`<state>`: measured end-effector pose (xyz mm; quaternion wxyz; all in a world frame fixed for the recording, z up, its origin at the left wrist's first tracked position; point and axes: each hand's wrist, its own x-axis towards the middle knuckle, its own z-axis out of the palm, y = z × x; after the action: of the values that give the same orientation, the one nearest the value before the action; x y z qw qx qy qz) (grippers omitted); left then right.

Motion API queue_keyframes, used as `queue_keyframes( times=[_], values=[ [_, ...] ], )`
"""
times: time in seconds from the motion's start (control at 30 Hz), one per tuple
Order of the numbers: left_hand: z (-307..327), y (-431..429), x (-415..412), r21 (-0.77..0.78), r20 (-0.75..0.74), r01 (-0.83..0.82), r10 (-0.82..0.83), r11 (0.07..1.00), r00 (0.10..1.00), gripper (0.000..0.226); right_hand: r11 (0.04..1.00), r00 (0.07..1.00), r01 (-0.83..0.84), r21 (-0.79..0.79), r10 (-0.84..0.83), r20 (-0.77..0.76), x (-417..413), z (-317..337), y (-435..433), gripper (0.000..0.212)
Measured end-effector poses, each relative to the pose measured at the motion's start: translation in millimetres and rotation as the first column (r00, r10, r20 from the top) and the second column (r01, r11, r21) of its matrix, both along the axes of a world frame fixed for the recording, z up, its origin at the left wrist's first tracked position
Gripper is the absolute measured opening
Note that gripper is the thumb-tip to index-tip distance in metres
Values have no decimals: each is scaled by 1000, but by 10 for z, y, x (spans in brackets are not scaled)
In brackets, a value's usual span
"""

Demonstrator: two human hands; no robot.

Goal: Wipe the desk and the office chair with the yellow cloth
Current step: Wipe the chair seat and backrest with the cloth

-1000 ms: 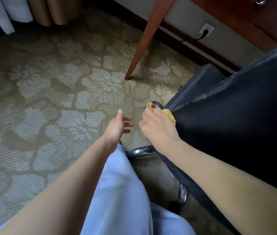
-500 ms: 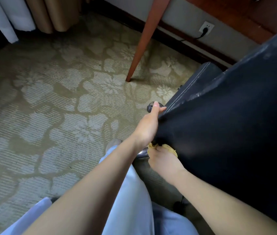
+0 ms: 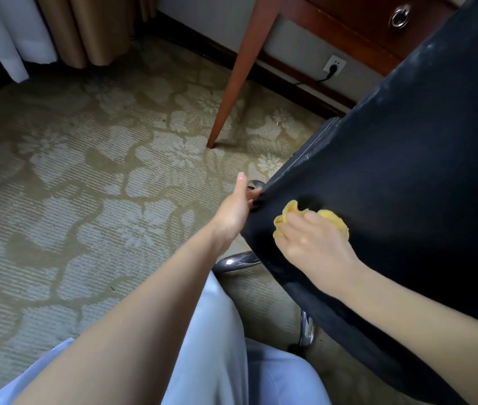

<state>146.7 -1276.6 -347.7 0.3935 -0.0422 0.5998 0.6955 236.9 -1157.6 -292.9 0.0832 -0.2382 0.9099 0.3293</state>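
The black office chair fills the right side, its backrest facing me. My left hand grips the backrest's left edge, thumb up, fingers wrapped behind it. My right hand holds the bunched yellow cloth and presses it against the back of the chair, a little right of that edge. The wooden desk stands behind the chair at the top, with one slanted leg reaching the carpet.
Chrome legs of the chair base stick out below the backrest near my knees. Patterned carpet covers the left. Curtains hang at the top left. A wall socket with a plugged cable sits under the desk, and a ring pull on its drawer.
My left hand reached over and took hold of the backrest's edge. My right hand with the cloth moved from that edge down, then up and right onto the chair's back.
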Motion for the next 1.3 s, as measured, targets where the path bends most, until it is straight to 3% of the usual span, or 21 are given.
queue_keyframes(
  times=[0.1, 0.17, 0.37, 0.47, 0.6, 0.8, 0.93, 1.03, 1.13, 1.3],
  values=[
    [-22, -120, -71, -42, -18, 25, -25, 999, 1000, 72, 996, 995, 1, -88, -9, -99, -223, 117, -144, 10],
    [-51, -173, -116, -72, -45, 19, -22, 997, 999, 74, 998, 986, -2, -63, -8, -165, -370, 60, -207, 8],
    [-118, -188, -225, -121, -58, -63, 56, 991, 997, 70, 998, 996, 12, -57, -17, -83, -671, -411, -340, 2],
    [-165, -175, -251, -120, -68, -76, 69, 990, 995, 67, 991, 982, 131, 19, -127, -139, -740, -767, -304, 24],
    [-139, -144, -212, -124, -31, -70, 67, 990, 997, 64, 996, 986, 85, -6, -83, 142, -705, -1012, -275, 28],
    [-66, 18, -76, -101, 30, -41, 44, 994, 999, 59, 980, 960, 128, 156, -161, 229, -215, -1261, -187, 31],
    [46, 230, 68, -18, 93, -23, 24, 1000, 995, 60, 988, 918, 152, 29, -152, 366, 275, -1364, 69, 32],
    [130, 339, 113, 89, 157, -69, 55, 994, 986, 57, 990, 888, 138, 32, -138, 438, 612, -1257, 238, 35],
    [132, 362, 101, 63, 94, -13, 7, 998, 996, 61, 989, 848, 134, 68, -150, 509, 882, -1111, 395, 33],
    [269, 340, 102, 67, 135, 17, -26, 998, 991, 68, 977, 842, 123, 173, -195, 503, 1074, -680, 576, 27]
  ],
)
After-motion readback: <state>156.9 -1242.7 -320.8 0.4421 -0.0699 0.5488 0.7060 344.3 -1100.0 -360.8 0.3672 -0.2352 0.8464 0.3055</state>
